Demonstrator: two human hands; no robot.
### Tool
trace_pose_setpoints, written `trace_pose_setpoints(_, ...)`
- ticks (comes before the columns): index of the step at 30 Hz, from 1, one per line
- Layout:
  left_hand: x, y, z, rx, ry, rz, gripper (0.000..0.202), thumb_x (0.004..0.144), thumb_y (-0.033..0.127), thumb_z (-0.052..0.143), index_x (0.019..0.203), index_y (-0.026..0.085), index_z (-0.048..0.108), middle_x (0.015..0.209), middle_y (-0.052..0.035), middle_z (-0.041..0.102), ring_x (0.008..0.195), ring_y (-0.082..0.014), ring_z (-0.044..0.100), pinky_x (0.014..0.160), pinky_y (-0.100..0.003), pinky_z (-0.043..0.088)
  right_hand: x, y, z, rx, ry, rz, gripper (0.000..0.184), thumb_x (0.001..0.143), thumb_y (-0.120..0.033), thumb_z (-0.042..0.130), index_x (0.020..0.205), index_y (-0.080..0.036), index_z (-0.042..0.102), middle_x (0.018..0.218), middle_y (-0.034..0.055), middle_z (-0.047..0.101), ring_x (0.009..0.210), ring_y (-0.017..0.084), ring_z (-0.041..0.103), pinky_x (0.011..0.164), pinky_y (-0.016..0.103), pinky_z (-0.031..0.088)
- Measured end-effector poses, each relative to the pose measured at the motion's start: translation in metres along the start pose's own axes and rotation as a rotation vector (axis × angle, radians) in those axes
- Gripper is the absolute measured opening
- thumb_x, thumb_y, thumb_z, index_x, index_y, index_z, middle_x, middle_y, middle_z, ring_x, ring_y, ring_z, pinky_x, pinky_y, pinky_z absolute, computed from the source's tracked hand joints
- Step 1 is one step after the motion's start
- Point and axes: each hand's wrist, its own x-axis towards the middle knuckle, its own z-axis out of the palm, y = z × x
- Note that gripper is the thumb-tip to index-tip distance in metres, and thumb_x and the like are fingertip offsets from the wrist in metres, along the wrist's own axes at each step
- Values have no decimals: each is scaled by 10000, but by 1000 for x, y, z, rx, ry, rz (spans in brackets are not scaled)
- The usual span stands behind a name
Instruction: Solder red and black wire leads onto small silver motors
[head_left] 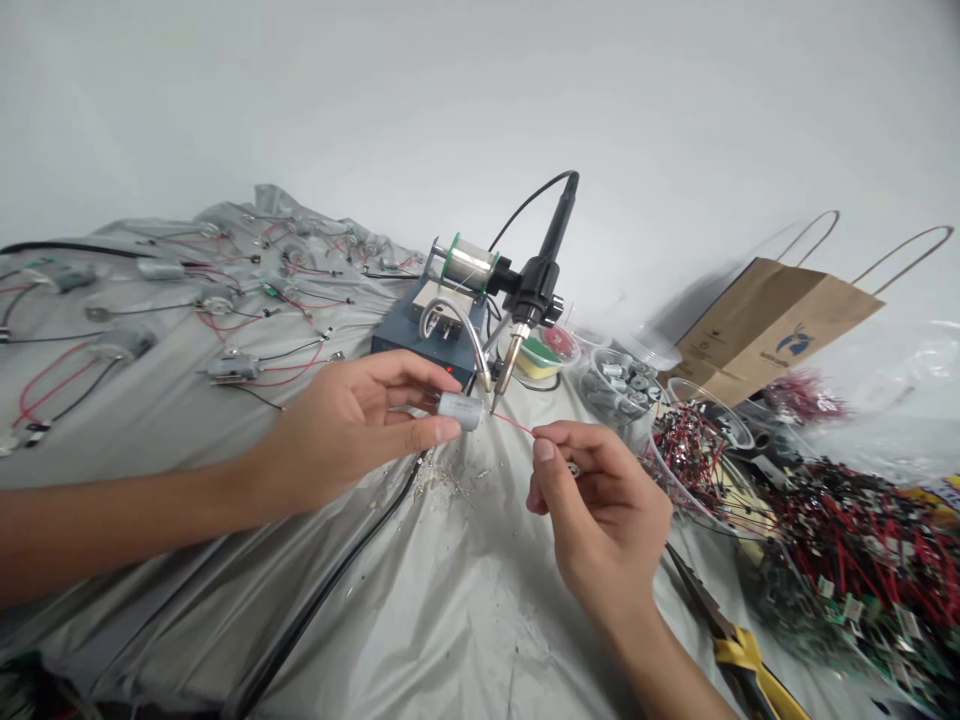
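Note:
Between the thumb and fingers of my left hand is a small silvery electric motor, held sideways with one end facing right. My right hand pinches a thin red wire, which stretches left toward that end of the motor. Just above this spot the tip of a soldering iron points down from its stand. Whether tip, wire and motor touch is too small to tell. A bent metal tube ends beside the iron's tip. A small round piece shows in the curl of my right fingers.
Behind the motor stands a soldering station with a solder spool. Several wired motors lie at left. Tubs of motors and wires, a paper bag, yellow-handled pliers and heaped circuit boards are at right.

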Motion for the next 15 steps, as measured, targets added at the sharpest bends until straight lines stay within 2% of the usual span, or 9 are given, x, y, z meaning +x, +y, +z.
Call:
trace_pose_setpoints(9, 1, 1, 1, 54, -3, 3, 351, 810, 401, 950, 1090, 236, 817, 1071, -59, 843, 1024, -226, 781, 861, -302, 636, 1, -1, 0, 1, 1, 12, 64, 1006, -270, 716, 977, -222, 747, 668, -26, 674, 502, 108, 583, 481, 242, 475)
trace_pose_setpoints(15, 1, 1, -1, 35, -12, 16, 329, 817, 388, 951, 1086, 254, 817, 1078, -42, 840, 1012, -203, 776, 852, -273, 623, 1, 2, -1, 3, -1, -14, 68, 1011, -271, 712, 980, -222, 748, 654, -30, 669, 492, 107, 580, 472, 239, 476)
